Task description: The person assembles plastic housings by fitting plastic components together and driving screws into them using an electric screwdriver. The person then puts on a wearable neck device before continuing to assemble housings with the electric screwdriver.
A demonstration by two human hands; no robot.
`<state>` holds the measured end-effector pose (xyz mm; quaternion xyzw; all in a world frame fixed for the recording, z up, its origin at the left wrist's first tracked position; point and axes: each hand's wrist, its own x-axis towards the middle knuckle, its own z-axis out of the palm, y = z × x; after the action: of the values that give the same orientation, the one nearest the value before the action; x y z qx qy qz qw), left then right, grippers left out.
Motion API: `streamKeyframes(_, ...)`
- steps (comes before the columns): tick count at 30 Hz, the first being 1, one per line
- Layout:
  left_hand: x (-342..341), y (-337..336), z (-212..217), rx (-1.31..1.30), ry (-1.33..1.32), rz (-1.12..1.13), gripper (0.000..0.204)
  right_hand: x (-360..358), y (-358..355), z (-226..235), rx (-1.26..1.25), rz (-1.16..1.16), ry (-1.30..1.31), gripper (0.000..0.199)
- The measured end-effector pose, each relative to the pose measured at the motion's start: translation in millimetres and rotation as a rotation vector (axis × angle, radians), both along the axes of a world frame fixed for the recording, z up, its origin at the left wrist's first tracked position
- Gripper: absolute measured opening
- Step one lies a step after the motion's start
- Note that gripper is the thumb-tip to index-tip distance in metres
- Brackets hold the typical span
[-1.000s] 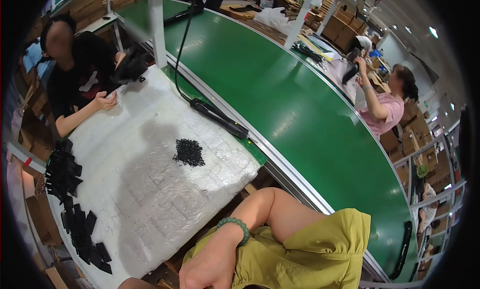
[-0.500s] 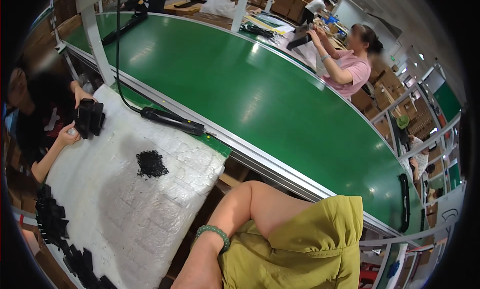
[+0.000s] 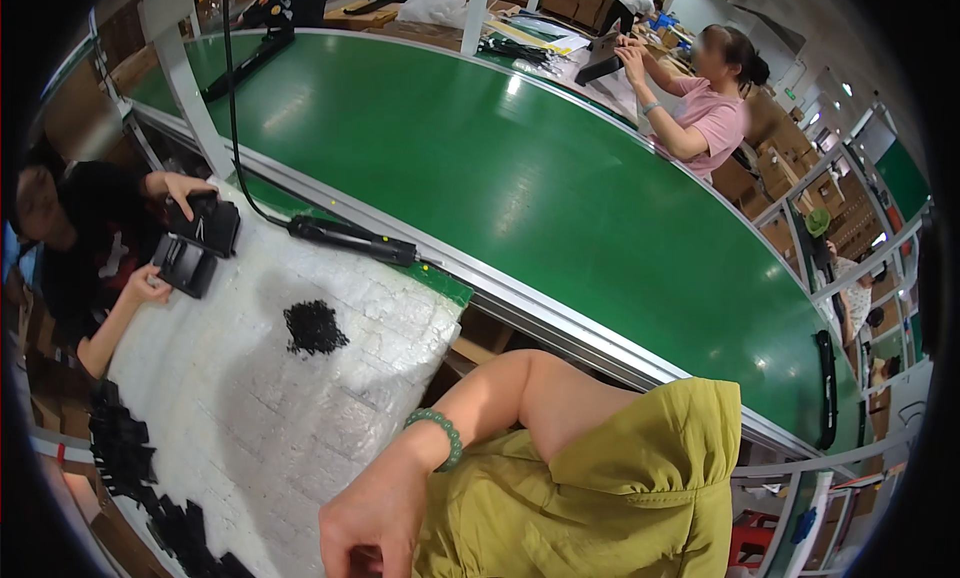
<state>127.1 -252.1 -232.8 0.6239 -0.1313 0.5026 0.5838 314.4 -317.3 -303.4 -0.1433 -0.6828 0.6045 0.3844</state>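
Note:
My right hand (image 3: 375, 508) hangs at the lower edge, beside the near side of a white-wrapped worktable (image 3: 270, 398). Its fingers curl downward with a small dark gap between them; the tips, and anything in them, are cut off by the frame edge. A green bead bracelet (image 3: 452, 440) circles that wrist, and a yellow-green sleeve (image 3: 640, 448) covers the upper arm. My left hand is out of view. On the table lies a pile of small black pieces (image 3: 313, 327), probably screws. Beyond it, a black corded electric screwdriver (image 3: 350, 240) rests along the table's far edge.
A green conveyor belt (image 3: 480, 198) with metal rails runs past the table. At left, a co-worker's hands hold two black box-like parts (image 3: 187, 265). Black pieces (image 3: 122, 438) line the table's left edge. Across the belt, a person in pink (image 3: 705, 123) handles a dark part.
My right hand has come further into view at the lower edge, its fingers now partly showing. The co-worker's black parts have moved apart into two. The whole view has shifted slightly.

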Motion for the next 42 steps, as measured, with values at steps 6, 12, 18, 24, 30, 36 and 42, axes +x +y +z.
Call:
streamKeyframes(6, 2.7, 0.2, -77.1, 0.147, 0.521, -0.573, 0.023, 39.3, 4.4, -29.1, -0.146, -0.256, -0.007, 0.029)
streamKeyframes(12, 12.1, -42.1, -125.1, -0.324, 0.107, -0.393, 0.034, 34.1, 23.7, -45.6, -0.180, -0.264, 0.078, 0.026)
streamKeyframes(18, 26.9, -38.3, -107.7, -0.059, 0.138, -0.521, 0.034, 33.3, 55.1, -73.3, -0.270, -0.355, 0.139, 0.019)
streamKeyframes(24, 36.8, -30.2, -97.4, -0.017, 0.096, -0.560, 0.028, 29.6, 58.8, -103.6, -0.445, -0.290, 0.088, 0.017)
streamKeyframes(30, 52.1, -17.5, -89.8, 0.016, -0.013, -0.701, 0.021, 33.4, 61.3, -105.8, -0.466, -0.336, 0.137, 0.018)
streamKeyframes(36, 53.7, -15.7, -102.6, -0.046, -0.105, -0.831, 0.021, 32.7, 61.4, -107.8, -0.477, -0.380, 0.170, 0.018)
streamKeyframes(42, 73.3, -6.8, -99.9, -0.154, -0.133, -1.175, 0.030, 31.2, 60.9, -108.1, -0.482, -0.380, 0.154, 0.017)
